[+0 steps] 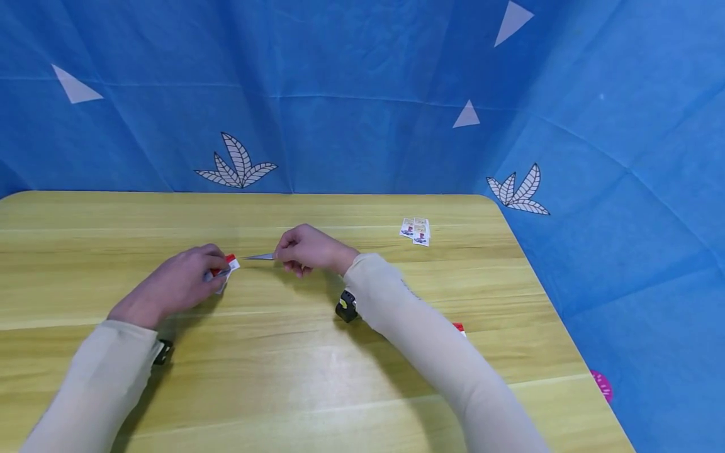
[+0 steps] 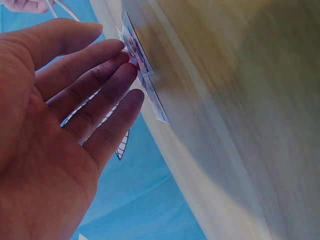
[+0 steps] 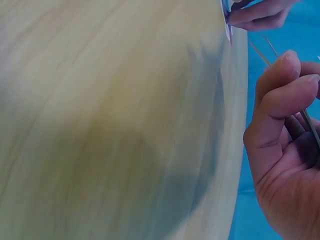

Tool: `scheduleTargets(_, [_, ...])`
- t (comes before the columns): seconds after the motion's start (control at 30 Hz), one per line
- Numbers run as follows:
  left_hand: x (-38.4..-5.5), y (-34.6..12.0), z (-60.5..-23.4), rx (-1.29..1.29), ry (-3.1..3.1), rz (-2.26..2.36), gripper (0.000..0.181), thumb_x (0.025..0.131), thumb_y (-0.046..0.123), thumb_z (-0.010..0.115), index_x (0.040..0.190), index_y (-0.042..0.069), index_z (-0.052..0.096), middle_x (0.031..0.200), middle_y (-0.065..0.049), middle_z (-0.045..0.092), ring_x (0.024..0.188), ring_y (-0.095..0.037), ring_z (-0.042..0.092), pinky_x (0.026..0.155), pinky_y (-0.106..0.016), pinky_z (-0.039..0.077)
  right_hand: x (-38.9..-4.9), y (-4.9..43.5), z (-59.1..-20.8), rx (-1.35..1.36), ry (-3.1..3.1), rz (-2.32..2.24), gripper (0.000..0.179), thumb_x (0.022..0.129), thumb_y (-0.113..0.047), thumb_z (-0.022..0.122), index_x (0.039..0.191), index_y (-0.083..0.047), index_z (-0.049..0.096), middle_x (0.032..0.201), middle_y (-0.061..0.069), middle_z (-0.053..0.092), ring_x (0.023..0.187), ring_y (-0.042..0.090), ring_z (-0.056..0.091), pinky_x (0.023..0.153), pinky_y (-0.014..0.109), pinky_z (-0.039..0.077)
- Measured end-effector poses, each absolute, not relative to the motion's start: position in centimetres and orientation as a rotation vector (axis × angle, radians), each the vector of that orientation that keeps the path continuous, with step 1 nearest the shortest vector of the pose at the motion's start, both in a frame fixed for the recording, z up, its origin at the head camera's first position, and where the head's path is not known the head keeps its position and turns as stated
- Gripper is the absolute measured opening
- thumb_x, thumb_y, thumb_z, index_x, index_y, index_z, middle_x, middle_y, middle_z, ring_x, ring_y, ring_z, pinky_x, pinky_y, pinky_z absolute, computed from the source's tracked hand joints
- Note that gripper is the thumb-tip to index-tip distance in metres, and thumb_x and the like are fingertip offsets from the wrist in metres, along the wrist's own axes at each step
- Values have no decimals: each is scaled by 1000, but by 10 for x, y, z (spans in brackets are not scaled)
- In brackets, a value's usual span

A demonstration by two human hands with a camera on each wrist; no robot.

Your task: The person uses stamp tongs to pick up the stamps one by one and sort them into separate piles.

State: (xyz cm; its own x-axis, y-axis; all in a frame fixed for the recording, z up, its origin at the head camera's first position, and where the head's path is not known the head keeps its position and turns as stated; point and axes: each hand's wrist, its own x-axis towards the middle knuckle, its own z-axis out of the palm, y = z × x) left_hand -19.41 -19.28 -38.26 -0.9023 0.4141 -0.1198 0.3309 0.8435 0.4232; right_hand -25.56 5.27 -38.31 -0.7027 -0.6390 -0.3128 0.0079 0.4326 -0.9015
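Observation:
My right hand (image 1: 310,248) pinches a pair of metal tweezers (image 1: 260,257), whose tips point left toward the left hand. In the right wrist view the slim tweezer arms stand slightly apart beyond the fingertips, with nothing between them. Under the fingers of my left hand (image 1: 184,280) lie small stamp-like paper pieces (image 1: 234,264) with red and white parts, partly covered. From the left wrist the fingers look fairly straight, their tips at the printed pieces (image 2: 156,100). A short space separates the tweezer tips from these papers.
Several small printed stamp-like papers (image 1: 416,231) lie toward the back right of the wooden table (image 1: 317,390). Part of another red-and-white item (image 1: 458,326) shows behind the right sleeve. A blue patterned cloth (image 1: 362,126) hangs behind the table and along its right side.

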Motion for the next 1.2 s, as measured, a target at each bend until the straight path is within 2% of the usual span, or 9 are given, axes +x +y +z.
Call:
scheduleTargets(0.17, [-195, -193, -383, 590, 2819, 593, 19, 92, 10, 66, 105, -1, 73, 115, -15, 59, 98, -33, 57, 86, -53, 48, -256, 44, -389, -500, 2065, -1304, 21, 99, -12, 58, 98, 8, 64, 67, 8, 58, 49, 17, 52, 49, 28, 44])
scheduleTargets(0.7, [-195, -194, -384, 572, 2818, 607, 19, 92, 10, 66, 105, -2, 73, 116, -16, 59, 100, -34, 57, 87, -54, 47, -254, 37, -396, -451, 2061, -1280, 16, 99, -11, 58, 97, 2, 66, 68, 7, 59, 51, 16, 53, 49, 26, 45])
scheduleTargets(1.2, [-193, -195, -384, 606, 2838, 625, 18, 91, 9, 66, 103, -2, 73, 113, -15, 60, 96, -33, 57, 85, -52, 48, -252, 37, -398, -446, 2064, -1293, 16, 99, -10, 56, 97, 3, 66, 67, 8, 57, 50, 17, 53, 48, 26, 44])
